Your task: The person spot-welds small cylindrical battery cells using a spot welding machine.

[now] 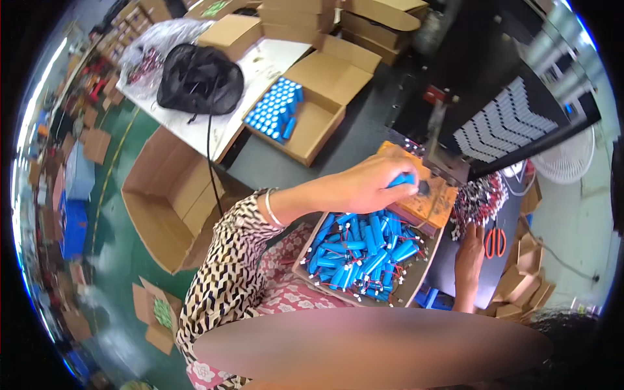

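Note:
My left hand (380, 184) is closed around a blue cylindrical battery cell (403, 179), over the edge of an orange block (434, 203) under a dark machine (448, 153). Below that hand, a cardboard box (416, 286) holds many blue battery cells (370, 250) with red wires and small white connectors. My right hand (469, 252) reaches to the near edge of a heap of wire leads (481, 200) in red, black and white. Its fingers are stretched out, their tips partly lost among the leads. Orange-handled scissors (495, 242) lie to its right.
An open carton (318, 130) with upright blue cells stands beyond my left arm. A black bag (200, 79) rests on a white table at the far left. An open cardboard box (170, 201) is left of my sleeve. A white fan (565, 156) stands at the right.

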The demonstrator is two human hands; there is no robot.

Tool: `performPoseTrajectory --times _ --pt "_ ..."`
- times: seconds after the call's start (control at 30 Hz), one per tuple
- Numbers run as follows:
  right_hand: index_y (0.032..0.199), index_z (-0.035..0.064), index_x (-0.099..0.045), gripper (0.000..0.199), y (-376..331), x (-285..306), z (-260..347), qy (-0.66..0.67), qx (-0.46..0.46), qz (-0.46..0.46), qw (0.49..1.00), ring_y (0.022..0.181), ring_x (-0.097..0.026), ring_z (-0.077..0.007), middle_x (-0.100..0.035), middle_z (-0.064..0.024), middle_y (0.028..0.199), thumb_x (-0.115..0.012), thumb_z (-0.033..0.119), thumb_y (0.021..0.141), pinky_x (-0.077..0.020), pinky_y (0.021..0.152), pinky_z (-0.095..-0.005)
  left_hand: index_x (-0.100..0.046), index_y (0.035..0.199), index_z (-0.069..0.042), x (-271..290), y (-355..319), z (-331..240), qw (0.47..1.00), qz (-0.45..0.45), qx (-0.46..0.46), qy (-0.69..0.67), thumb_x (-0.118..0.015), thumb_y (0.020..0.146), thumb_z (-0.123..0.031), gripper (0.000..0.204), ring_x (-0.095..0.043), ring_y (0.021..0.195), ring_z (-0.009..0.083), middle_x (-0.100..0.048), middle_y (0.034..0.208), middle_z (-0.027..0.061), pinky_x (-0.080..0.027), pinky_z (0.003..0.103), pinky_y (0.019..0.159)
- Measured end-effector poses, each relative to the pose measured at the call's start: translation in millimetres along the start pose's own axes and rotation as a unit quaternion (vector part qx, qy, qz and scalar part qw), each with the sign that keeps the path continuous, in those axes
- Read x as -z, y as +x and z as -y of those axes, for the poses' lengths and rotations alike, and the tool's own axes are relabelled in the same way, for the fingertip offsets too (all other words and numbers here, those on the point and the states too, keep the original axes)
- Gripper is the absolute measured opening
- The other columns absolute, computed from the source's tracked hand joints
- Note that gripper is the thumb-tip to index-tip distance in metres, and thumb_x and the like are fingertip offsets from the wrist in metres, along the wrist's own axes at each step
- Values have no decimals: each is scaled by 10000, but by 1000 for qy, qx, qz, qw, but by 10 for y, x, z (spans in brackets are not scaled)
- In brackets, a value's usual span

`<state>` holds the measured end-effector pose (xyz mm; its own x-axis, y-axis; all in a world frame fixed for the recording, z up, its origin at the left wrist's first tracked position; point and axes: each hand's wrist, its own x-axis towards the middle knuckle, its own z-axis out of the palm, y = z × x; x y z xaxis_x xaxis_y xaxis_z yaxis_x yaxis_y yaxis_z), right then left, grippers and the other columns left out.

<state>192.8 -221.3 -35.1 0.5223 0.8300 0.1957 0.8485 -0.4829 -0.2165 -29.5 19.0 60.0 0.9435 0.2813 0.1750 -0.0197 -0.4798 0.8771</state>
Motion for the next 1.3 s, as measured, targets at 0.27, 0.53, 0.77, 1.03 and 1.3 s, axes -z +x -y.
performPoseTrajectory --times 0.27,0.53,0.77,1.03,1.3 --pt "1140 -56 -441 325 -107 277 98 -89 -47 -51 994 984 -531 -405 -423 -270 1222 -386 -103 823 -448 833 -424 -565 876 12 -144 190 207 960 -163 -196 112 -623 863 -191 212 -501 889 345 -499 918 158 -407 405 799" --pt "1053 -3 -595 273 -51 492 506 55 -40 -166 984 995 -540 -367 -524 -211 1117 -494 -57 804 -434 847 -387 -645 965 -23 -186 282 279 981 -110 -130 97 -660 833 -176 203 -568 835 331 -587 982 154 -467 388 706" --pt "900 -30 -644 121 275 604 1123 385 4 -82 919 643 -594 -258 -610 -150 745 -614 63 829 -454 569 -336 -670 1044 -51 -238 285 232 983 -102 -98 117 -672 807 -73 238 -624 837 265 -676 951 126 -470 312 737" --pt "816 -60 -630 172 540 368 1279 557 -27 -81 826 537 -461 -78 -546 -99 614 -609 109 840 -388 492 -279 -644 992 -17 -359 325 239 973 -126 -141 133 -658 783 1 211 -611 796 315 -649 917 148 -469 340 696" --pt "722 -74 -556 197 684 406 1375 536 -28 -40 843 535 -401 -49 -457 -66 550 -599 97 808 -349 473 -268 -620 1024 -18 -278 276 300 978 -113 -118 127 -635 759 69 280 -598 892 367 -620 992 167 -478 373 753"
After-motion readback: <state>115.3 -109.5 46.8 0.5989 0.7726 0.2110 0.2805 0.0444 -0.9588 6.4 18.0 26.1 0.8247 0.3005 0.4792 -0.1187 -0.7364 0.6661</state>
